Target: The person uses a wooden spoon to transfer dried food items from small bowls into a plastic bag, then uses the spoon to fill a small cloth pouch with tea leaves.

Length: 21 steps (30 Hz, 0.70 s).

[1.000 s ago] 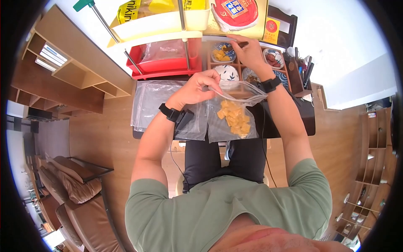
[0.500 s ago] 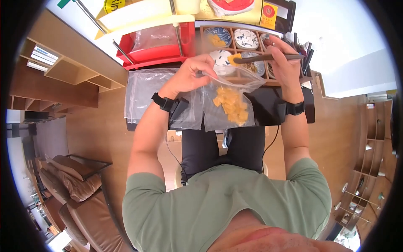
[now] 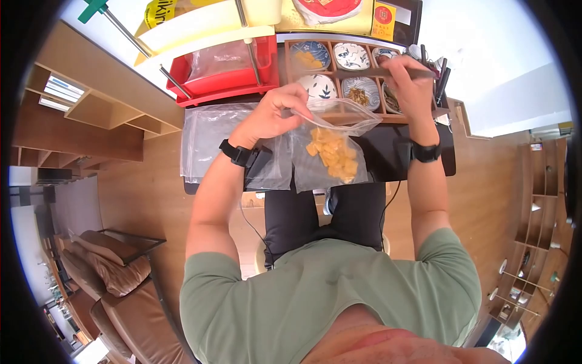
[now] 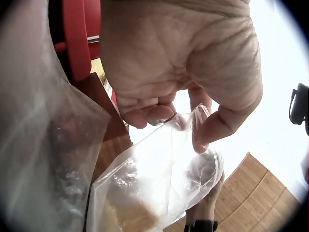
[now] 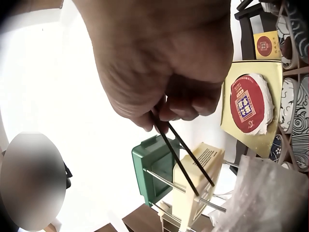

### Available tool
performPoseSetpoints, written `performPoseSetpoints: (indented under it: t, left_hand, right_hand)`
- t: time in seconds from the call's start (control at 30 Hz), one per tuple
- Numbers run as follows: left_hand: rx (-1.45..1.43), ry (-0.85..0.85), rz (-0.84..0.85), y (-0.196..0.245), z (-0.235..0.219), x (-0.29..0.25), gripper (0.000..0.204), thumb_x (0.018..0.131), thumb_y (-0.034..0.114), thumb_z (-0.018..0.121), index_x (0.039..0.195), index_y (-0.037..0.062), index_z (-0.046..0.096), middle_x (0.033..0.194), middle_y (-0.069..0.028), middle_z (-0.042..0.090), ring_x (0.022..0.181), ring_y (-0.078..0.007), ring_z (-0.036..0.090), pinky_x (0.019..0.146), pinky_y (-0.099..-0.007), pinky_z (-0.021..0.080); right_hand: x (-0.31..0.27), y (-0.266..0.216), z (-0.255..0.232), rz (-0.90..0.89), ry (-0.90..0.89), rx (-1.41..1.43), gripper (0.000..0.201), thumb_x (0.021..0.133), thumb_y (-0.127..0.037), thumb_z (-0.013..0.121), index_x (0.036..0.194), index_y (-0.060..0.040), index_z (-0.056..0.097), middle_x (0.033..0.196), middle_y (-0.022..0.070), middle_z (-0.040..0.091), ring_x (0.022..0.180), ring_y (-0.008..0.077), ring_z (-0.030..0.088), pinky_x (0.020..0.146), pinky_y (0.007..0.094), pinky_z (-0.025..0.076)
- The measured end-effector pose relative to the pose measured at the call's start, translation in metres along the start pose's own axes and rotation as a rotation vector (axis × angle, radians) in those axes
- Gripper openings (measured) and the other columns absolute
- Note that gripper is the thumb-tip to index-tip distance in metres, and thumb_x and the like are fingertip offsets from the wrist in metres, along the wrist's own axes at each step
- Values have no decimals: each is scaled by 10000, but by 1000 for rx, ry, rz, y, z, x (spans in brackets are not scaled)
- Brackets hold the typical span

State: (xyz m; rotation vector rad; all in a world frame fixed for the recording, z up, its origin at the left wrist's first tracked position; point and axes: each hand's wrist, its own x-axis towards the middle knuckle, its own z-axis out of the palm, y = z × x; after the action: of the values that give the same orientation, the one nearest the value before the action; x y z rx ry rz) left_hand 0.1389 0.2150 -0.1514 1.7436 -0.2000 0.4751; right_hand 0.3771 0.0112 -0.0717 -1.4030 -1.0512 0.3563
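My left hand (image 3: 273,115) pinches the rim of a clear zip bag (image 4: 159,179) between thumb and finger, holding its mouth up. Yellow pieces (image 3: 333,155) lie in a heap inside the bag. Over the divided wooden tray, my right hand (image 3: 412,91) grips a pair of dark chopsticks (image 5: 186,159) that point left, their far ends blurred in the head view. From the right wrist, the tips stand slightly apart with nothing between them. Nearest the tips is a blue patterned bowl (image 3: 324,54) with more yellow pieces (image 3: 308,59).
More small bowls, one with brownish bits (image 3: 359,96), fill the wooden tray (image 3: 339,115). Flat clear bags (image 3: 209,145) lie at left on the dark table. Behind stand a red bin (image 3: 212,88) on a rack and a round red-labelled package (image 3: 327,9). Pens (image 3: 444,79) stand at right.
My right hand moved right and nearer to me, then slightly away again, with the chopsticks. A yellow piece at their tips half a second ago no longer shows there. My left hand keeps its pinch.
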Motion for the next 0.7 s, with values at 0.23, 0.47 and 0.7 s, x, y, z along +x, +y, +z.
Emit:
performPoseSetpoints:
  t: [0.23, 0.47, 0.7]
  left_hand:
    - [4, 18, 16, 0, -2, 0, 253, 724, -86, 649, 890, 63, 767, 945, -25, 571, 934, -160, 568, 859, -292, 455]
    - [-18, 20, -21, 1, -3, -1, 231, 712, -84, 643, 880, 34, 748, 960, -28, 559, 938, -150, 534, 886, -286, 419]
    - [-24, 22, -25, 1, -2, -1, 224, 709, -79, 642, 873, 31, 748, 947, -27, 561, 930, -152, 533, 881, -286, 414]
  right_hand:
    - [59, 37, 54, -188, -128, -367, 173, 923, -151, 753, 977, 13, 748, 813, 16, 719, 736, 49, 588, 659, 225, 477]
    - [80, 68, 69, -139, -159, -489, 240, 887, -202, 795, 944, 30, 764, 789, 66, 752, 671, 79, 614, 629, 257, 498]
    - [85, 88, 71, -89, -77, -529, 274, 885, -234, 797, 932, 34, 765, 799, 86, 755, 678, 87, 627, 632, 254, 497]
